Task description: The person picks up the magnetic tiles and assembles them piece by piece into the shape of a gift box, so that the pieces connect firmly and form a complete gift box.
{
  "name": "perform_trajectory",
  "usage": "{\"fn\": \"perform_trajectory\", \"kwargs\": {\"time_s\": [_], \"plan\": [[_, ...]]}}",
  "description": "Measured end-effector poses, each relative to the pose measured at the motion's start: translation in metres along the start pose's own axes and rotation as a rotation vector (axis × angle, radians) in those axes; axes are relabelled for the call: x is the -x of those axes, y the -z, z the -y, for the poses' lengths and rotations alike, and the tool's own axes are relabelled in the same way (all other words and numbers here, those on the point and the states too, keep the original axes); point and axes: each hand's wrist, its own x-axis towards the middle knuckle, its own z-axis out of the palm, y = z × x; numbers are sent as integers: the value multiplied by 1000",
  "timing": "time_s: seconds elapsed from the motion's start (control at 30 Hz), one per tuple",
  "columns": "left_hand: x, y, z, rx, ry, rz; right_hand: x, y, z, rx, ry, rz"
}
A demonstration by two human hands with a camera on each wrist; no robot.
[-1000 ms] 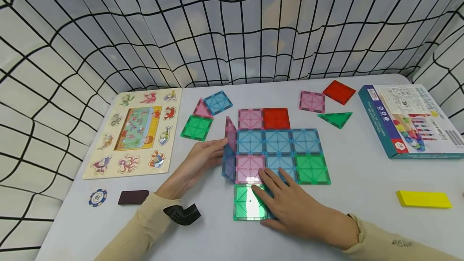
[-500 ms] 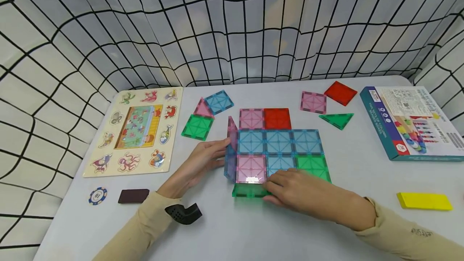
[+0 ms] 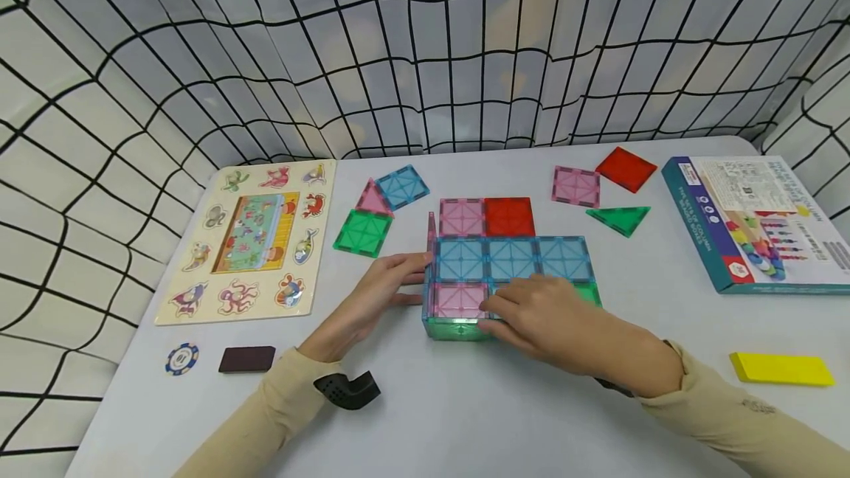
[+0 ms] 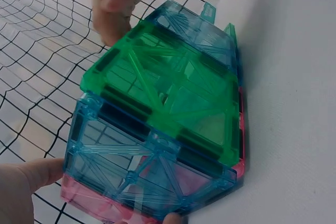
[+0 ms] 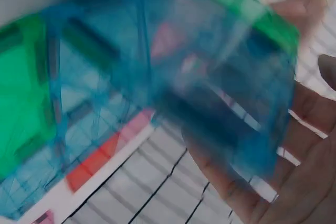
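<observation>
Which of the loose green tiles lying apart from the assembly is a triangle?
The green triangle right of the assembly, below the loose pink square; the other loose green tile is square.

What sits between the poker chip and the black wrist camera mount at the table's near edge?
A dark brown block lies between the poker chip and the black mount, in the head view.

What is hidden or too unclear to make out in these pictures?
- Head view: the right hand covers the tiles beneath it; its grip is hidden.
- Right wrist view: motion blur smears the tiles.
- Head view: print on the box is too small.
- Left wrist view: the left hand is cut off by the edge.
</observation>
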Motion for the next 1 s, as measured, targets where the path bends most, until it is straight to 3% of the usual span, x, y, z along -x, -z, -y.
{"fn": "perform_trajectory", "kwargs": {"time_s": [0.17,0.3,0.47,0.6,0.67,0.77,0.83,0.9,1.0], "plan": [[-1,-1,0,-24,-14,7,25,19,-37,-294,-364,-16],[0,-2,1,-30,-22,10,55,13,-75,-534,-608,35],[4,-3,3,-36,-15,20,85,-12,-86,-849,-738,38],[4,-4,6,-40,-20,36,98,-19,-83,-1216,-819,-74],[3,-4,7,-42,-26,40,104,-19,-85,-1382,-814,-159],[2,-3,7,-44,-29,36,108,-18,-91,-1652,-701,-302],[3,-3,6,-42,-30,30,106,-18,-93,-1735,-616,-345],[3,-1,5,-42,-36,30,100,-15,-91,-1718,-569,-352],[3,0,5,-42,-44,30,85,-10,-83,-1528,-583,-320]]}}
